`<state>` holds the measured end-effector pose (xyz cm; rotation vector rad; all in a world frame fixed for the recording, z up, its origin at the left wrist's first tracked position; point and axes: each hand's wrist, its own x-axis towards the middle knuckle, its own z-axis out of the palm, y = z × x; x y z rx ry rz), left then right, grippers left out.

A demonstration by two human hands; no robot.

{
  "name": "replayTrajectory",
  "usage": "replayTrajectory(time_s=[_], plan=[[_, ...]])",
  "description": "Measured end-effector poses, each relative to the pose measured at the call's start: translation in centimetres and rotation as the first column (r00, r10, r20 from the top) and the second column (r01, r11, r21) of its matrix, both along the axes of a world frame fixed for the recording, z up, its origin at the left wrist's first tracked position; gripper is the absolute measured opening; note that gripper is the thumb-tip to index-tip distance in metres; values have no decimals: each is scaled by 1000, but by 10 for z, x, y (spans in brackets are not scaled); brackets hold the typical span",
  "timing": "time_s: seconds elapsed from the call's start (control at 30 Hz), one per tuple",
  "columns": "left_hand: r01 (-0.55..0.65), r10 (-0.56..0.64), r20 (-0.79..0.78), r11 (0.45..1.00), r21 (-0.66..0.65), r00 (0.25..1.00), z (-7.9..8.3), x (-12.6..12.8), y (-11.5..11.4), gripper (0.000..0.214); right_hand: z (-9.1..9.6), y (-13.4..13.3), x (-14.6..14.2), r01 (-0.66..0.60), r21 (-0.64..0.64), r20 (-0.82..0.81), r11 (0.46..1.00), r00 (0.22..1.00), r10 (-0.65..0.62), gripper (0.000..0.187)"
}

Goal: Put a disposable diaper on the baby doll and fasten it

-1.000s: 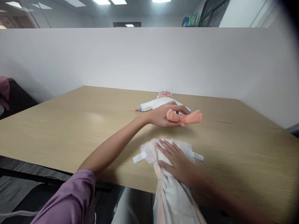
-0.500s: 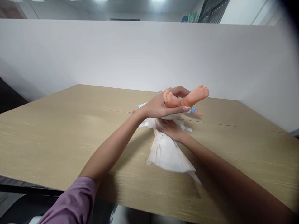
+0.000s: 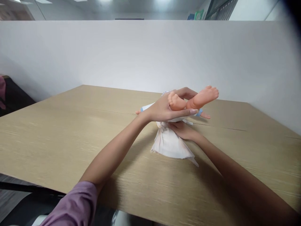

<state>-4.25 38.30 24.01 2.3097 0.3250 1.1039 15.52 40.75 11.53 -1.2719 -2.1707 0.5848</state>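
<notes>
A baby doll (image 3: 204, 96) lies on its back with its legs lifted, feet towards me. My left hand (image 3: 162, 108) is closed round its legs near the ankles, the thumb across the front. Below the raised legs, my right hand (image 3: 182, 129) presses on a white diaper (image 3: 172, 146) and has its gathered upper part under the doll's bottom. The diaper's front flap fans out over the table towards me. The doll's small hands and blue-cuffed white sleeves show on both sides. Its head and most of its body are hidden behind my left hand.
The wooden table (image 3: 58, 135) has a thin seam running across it. A white partition (image 3: 117, 53) stands along its far side. A dark chair with something pink on it (image 3: 11, 94) is at the left edge.
My right hand and the diaper have moved forward, further under the doll's raised legs. Its side tabs are now mostly hidden. My left hand still holds the legs up; the view has shifted slightly.
</notes>
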Motion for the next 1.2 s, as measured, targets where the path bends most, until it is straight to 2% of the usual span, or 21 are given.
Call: replayTrajectory(time_s=[0.07, 0.13, 0.23, 0.33, 0.47, 0.6, 0.7, 0.77, 0.83, 0.93, 1.07, 1.2], plan=[[-9, 8, -16, 1000, -19, 1000, -3, -1, -3, 32, 9, -25, 13, -4, -23, 35, 1000, 999, 5, 41], [-4, 3, -26, 1000, -20, 1000, -8, -1, -6, 35, 20, -52, 21, 59, -17, 44, 998, 997, -59, 42], [-15, 13, -76, 1000, -22, 997, -19, 2, -13, 39, 36, -87, 23, 154, 97, -61, 983, 987, -148, 42], [-25, 23, -125, 999, -22, 992, -30, 2, -24, 43, 42, -103, 21, 171, 238, -181, 956, 975, -129, 54], [55, -49, -150, 998, 37, 987, -44, -19, -37, 55, 36, -101, 35, -12, 258, -152, 966, 987, 53, 47], [-36, 64, -303, 995, 95, 951, -67, -60, -43, 50, 18, -94, 69, -205, 303, -36, 931, 974, 226, 37], [-99, 131, -404, 990, 100, 905, -97, -83, -44, 47, -2, -92, 91, -278, 386, 136, 880, 960, 243, 39], [-115, 151, -431, 987, 109, 890, -116, -91, -45, 52, -14, -91, 99, -296, 394, 217, 870, 950, 225, 43], [-116, 161, -440, 985, 128, 884, -128, -93, -46, 58, -21, -90, 101, -328, 367, 279, 870, 931, 234, 45], [-104, 160, -457, 984, 145, 875, -132, -94, -48, 66, -23, -89, 101, -334, 331, 309, 883, 922, 233, 45], [-80, 133, -505, 989, 127, 853, -124, -94, -49, 80, -21, -89, 103, -313, 306, 277, 899, 933, 231, 43], [-69, 114, -527, 992, 105, 842, -122, -95, -48, 74, -21, -86, 107, -317, 252, 192, 915, 943, 273, 36]])
